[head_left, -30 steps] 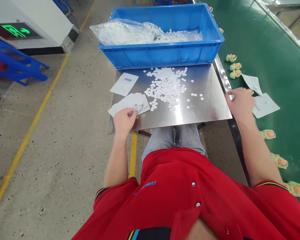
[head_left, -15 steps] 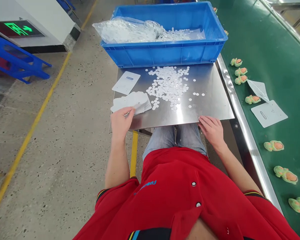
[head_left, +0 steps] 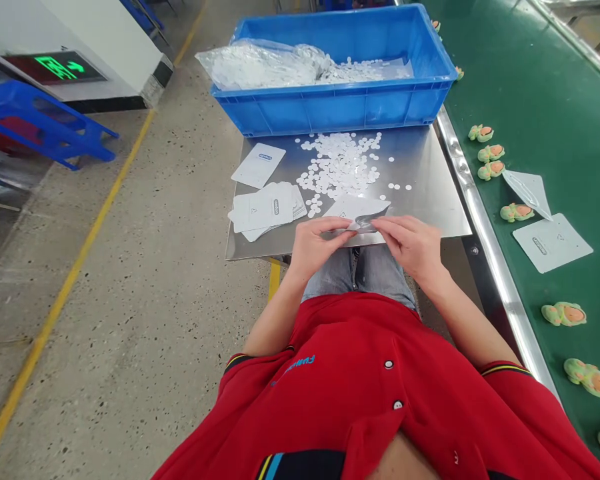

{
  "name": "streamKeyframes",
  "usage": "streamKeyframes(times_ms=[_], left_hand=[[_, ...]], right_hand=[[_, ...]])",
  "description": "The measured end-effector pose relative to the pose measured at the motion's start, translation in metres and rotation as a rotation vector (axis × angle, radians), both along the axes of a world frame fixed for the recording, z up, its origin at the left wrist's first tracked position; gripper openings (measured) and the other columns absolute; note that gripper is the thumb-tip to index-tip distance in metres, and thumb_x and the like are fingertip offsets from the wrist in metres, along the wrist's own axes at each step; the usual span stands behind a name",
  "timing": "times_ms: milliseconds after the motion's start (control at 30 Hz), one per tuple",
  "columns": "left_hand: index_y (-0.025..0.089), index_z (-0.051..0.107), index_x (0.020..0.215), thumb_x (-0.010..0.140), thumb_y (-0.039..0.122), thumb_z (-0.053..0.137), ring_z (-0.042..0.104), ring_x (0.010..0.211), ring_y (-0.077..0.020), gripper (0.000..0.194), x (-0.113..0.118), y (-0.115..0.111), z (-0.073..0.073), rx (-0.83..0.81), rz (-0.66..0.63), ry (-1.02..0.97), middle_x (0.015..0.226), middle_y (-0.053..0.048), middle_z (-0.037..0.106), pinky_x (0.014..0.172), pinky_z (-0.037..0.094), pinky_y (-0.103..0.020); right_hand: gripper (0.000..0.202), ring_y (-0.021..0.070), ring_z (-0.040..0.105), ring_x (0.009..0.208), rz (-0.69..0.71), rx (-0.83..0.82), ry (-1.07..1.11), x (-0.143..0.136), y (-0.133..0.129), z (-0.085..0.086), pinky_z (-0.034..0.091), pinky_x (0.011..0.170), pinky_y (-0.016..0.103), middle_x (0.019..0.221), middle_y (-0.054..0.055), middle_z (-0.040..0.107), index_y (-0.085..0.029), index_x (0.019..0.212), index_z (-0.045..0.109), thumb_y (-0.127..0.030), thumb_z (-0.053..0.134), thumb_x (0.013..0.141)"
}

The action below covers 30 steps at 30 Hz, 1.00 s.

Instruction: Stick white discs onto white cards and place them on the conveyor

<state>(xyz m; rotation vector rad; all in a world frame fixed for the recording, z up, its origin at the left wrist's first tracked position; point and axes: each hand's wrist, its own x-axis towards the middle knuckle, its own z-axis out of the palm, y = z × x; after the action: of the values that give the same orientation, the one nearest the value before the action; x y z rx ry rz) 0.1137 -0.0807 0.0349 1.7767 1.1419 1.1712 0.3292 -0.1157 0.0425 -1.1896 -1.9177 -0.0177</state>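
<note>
Between my two hands is a small white pouch (head_left: 356,207), its near edge parted so that a silvery inside shows. My left hand (head_left: 316,247) pinches the pouch at the left of that edge, and my right hand (head_left: 414,245) pinches it at the right. The pouch is over the front of the metal table (head_left: 425,200). Just beyond it spreads a heap of small white discs (head_left: 343,163). To the left of my hands lies a stack of white pouches (head_left: 267,208), with a single pouch (head_left: 259,165) lying behind it.
A blue crate (head_left: 330,110) with a clear bag (head_left: 265,65) of white pieces stands at the table's back. On the right runs a green conveyor belt (head_left: 510,267) carrying several small green figures (head_left: 564,313) and two pouches (head_left: 553,243). A blue stool (head_left: 50,123) stands at far left.
My left hand has taken a pouch from the stack and moved right to the table's front. My right hand has left the table edge and now grips the pouch too, its edge now parted.
</note>
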Motion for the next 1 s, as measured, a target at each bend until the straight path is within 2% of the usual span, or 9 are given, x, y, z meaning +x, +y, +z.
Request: streamKeyframes(times_ms=[133, 267, 367, 467, 567, 667, 800, 900, 1000], left_hand=[[0.024, 0.083, 0.090, 0.085, 0.043, 0.079, 0.077, 0.091, -0.0228, 0.020, 0.005, -0.001, 0.000, 0.002, -0.033, -0.007, 0.097, -0.006, 0.082, 0.090, 0.061, -0.038], [0.026, 0.079, 0.109, 0.083, 0.050, 0.080, 0.071, 0.113, -0.0252, 0.035, -0.008, 0.011, 0.003, 0.080, -0.071, 0.102, 0.119, -0.007, 0.078, 0.105, 0.055, -0.042], [0.028, 0.072, 0.120, 0.080, 0.053, 0.082, 0.058, 0.133, -0.0291, 0.048, -0.044, 0.031, 0.002, 0.138, 0.072, 0.322, 0.137, -0.007, 0.067, 0.117, 0.043, -0.048], [0.022, 0.071, 0.111, 0.081, 0.043, 0.079, 0.054, 0.129, -0.0337, 0.037, -0.092, 0.048, -0.007, 0.054, 0.345, 0.574, 0.128, -0.012, 0.064, 0.116, 0.039, -0.050], [0.020, 0.068, 0.107, 0.077, 0.039, 0.079, 0.056, 0.121, -0.0354, 0.037, -0.129, 0.055, -0.021, -0.120, 0.449, 0.736, 0.119, -0.014, 0.062, 0.110, 0.041, -0.051], [0.021, 0.068, 0.102, 0.077, 0.041, 0.075, 0.060, 0.112, -0.0332, 0.033, -0.143, 0.054, -0.030, -0.178, 0.425, 0.776, 0.114, -0.013, 0.062, 0.108, 0.042, -0.049], [0.022, 0.069, 0.093, 0.083, 0.045, 0.066, 0.063, 0.101, -0.0310, 0.026, -0.144, 0.051, -0.035, -0.132, 0.426, 0.733, 0.110, -0.013, 0.066, 0.101, 0.045, -0.046], [0.021, 0.066, 0.089, 0.089, 0.046, 0.055, 0.064, 0.097, -0.0304, 0.027, -0.143, 0.052, -0.041, -0.094, 0.465, 0.687, 0.106, -0.014, 0.068, 0.094, 0.047, -0.044], [0.021, 0.059, 0.090, 0.095, 0.043, 0.044, 0.064, 0.099, -0.0343, 0.026, -0.142, 0.056, -0.050, -0.060, 0.571, 0.673, 0.099, -0.017, 0.068, 0.092, 0.047, -0.047]], right_hand=[[0.025, 0.0176, 0.076, 0.097, 0.096, -0.093, -0.049, 0.001, 0.001, -0.007, 0.060, 0.081, 0.027, 0.117, 0.005, 0.078, -0.025, 0.121, 0.075, -0.027, 0.058, 0.102], [0.019, 0.0200, 0.074, 0.096, 0.106, -0.026, -0.084, 0.025, 0.019, 0.005, 0.060, 0.086, 0.033, 0.106, 0.004, 0.079, -0.026, 0.102, 0.079, -0.026, 0.061, 0.100], [0.020, 0.0223, 0.072, 0.096, -0.158, 0.187, -0.033, 0.076, 0.052, 0.029, 0.058, 0.089, 0.039, 0.099, 0.008, 0.077, -0.023, 0.094, 0.080, -0.026, 0.061, 0.099], [0.027, 0.0260, 0.069, 0.100, -0.445, 0.283, -0.036, 0.150, 0.094, 0.043, 0.058, 0.084, 0.042, 0.099, 0.012, 0.072, -0.019, 0.098, 0.081, -0.032, 0.057, 0.101], [0.034, 0.0304, 0.066, 0.105, -0.581, 0.163, -0.023, 0.220, 0.128, 0.031, 0.060, 0.078, 0.046, 0.106, 0.014, 0.068, -0.020, 0.104, 0.079, -0.038, 0.051, 0.103], [0.036, 0.0338, 0.067, 0.098, -0.638, -0.041, -0.141, 0.259, 0.142, 0.006, 0.060, 0.082, 0.056, 0.091, 0.012, 0.067, -0.023, 0.092, 0.078, -0.049, 0.054, 0.100], [0.047, 0.0344, 0.068, 0.097, -0.763, -0.182, -0.196, 0.236, 0.134, -0.014, 0.057, 0.084, 0.056, 0.094, 0.016, 0.067, -0.018, 0.086, 0.076, -0.058, 0.054, 0.098], [0.042, 0.0288, 0.068, 0.099, -0.571, -0.251, -0.250, 0.177, 0.123, -0.029, 0.056, 0.087, 0.047, 0.112, 0.016, 0.069, -0.016, 0.108, 0.076, -0.049, 0.051, 0.101], [0.035, 0.0308, 0.064, 0.114, -0.323, -0.331, -0.367, 0.118, 0.106, -0.047, 0.053, 0.096, 0.048, 0.132, 0.015, 0.067, -0.019, 0.123, 0.072, -0.037, 0.056, 0.098]])
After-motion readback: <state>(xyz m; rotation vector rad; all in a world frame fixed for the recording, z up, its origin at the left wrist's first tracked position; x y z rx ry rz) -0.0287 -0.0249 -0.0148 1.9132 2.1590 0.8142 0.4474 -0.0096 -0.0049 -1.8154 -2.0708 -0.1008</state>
